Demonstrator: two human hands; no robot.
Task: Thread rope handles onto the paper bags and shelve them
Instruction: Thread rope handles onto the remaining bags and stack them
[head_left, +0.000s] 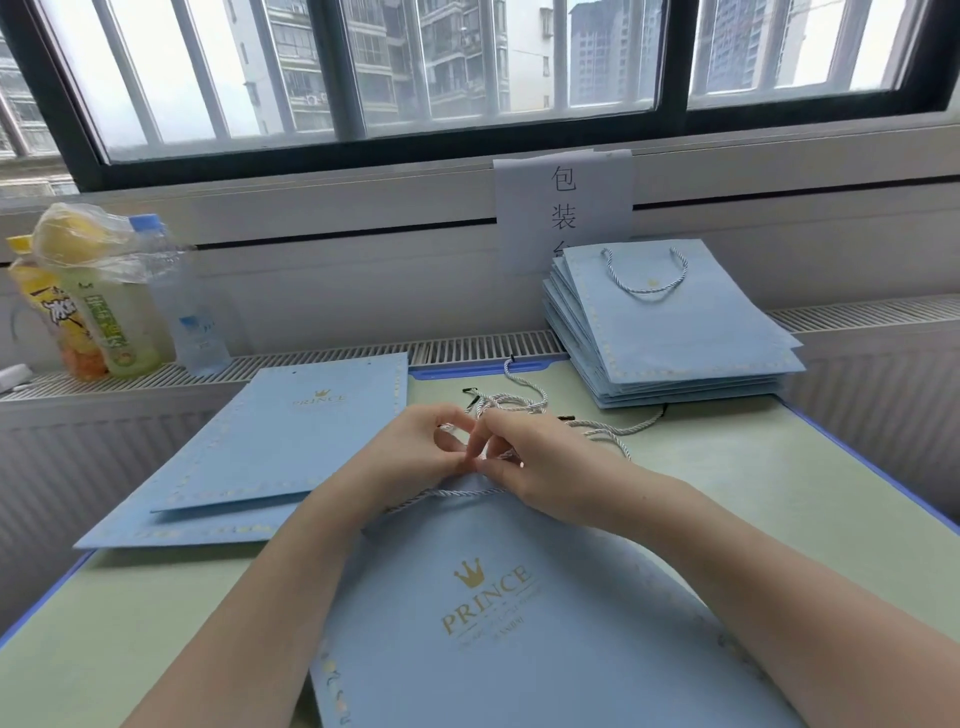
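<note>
Both hands at the bag's (498, 613) top edge on the surface: left hand (415, 457) and right hand (540, 467) pinch the rope (452, 493). Best to pinch near the tip and feed it straight through the hole.

This looks like a small packing workstation in an upper-floor room. A paper sign (563, 208) with handwritten Chinese characters hangs on the wall under a wide window (467, 67) that faces apartment blocks. On the green counter (753, 493) lie flat blue branded paper bags (291, 441), a stack of finished bags (670, 332) and loose rope handles (524, 400). Drink bottles (104, 312) stand on the radiator ledge (332, 358).
</note>
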